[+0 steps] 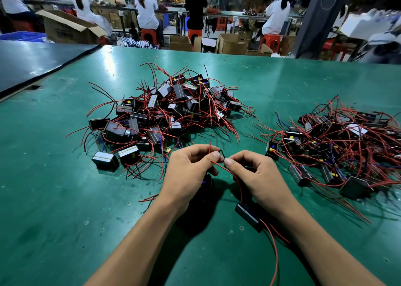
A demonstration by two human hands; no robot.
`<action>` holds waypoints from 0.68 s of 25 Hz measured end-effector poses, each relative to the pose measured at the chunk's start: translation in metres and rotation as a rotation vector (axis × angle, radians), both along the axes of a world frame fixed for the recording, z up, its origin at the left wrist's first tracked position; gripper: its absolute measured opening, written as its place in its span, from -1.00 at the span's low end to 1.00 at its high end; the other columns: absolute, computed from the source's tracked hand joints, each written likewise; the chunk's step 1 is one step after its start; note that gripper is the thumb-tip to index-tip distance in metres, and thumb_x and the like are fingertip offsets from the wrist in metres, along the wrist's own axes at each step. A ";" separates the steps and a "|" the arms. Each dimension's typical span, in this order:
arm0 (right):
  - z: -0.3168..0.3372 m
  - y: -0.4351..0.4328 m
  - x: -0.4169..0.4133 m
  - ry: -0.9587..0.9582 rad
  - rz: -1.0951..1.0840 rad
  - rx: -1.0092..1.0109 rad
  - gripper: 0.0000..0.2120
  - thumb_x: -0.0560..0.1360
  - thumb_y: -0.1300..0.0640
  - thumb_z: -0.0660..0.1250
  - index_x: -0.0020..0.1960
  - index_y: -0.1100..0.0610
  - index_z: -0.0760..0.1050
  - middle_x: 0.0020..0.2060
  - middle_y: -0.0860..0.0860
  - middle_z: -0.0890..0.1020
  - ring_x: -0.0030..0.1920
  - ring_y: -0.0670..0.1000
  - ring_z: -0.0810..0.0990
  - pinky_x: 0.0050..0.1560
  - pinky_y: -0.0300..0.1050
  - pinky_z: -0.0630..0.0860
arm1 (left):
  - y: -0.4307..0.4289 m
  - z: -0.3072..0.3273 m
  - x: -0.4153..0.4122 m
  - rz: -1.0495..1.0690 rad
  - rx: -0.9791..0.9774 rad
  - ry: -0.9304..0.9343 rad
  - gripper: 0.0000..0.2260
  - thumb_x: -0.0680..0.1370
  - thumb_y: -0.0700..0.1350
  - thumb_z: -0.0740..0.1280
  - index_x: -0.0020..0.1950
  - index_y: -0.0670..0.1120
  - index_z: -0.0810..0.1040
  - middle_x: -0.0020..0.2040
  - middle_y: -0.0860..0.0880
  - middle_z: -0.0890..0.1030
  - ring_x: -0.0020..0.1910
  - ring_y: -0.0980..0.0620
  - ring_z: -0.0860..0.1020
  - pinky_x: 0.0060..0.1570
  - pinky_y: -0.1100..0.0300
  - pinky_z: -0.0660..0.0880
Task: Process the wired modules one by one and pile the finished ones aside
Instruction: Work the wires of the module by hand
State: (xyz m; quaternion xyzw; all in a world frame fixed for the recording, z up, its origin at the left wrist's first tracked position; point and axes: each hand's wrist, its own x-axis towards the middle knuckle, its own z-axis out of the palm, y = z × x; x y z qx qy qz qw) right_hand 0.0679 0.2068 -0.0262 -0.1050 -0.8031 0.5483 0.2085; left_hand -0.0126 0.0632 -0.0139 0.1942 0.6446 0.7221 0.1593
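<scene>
Module (247, 215) by right wrist; left hand (188, 168), right hand (258, 172), fingers (216, 155) of both pinching its red wire (230, 172) above tabletop (65, 199); large pile (165, 112) ahead, second pile (338, 144) at right.

The green table (65, 199) carries a large pile of wired modules (167, 110), with a second pile (338, 146) lying well apart to the right of this large pile, two single modules (105, 161) just beside its near left edge, and a dark board (32, 62) further to its left.
</scene>
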 end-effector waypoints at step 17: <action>0.015 -0.003 0.002 0.093 -0.055 0.008 -0.93 0.48 0.02 0.50 -0.09 0.00 0.67 -0.31 -0.10 0.67 -0.36 -0.07 0.51 -0.29 -0.16 0.47 | 0.001 -0.001 0.003 0.054 -0.199 0.337 -0.94 0.53 -0.16 0.43 -0.13 -0.11 0.61 -0.36 0.07 0.53 -0.41 0.14 0.39 -0.37 0.28 0.36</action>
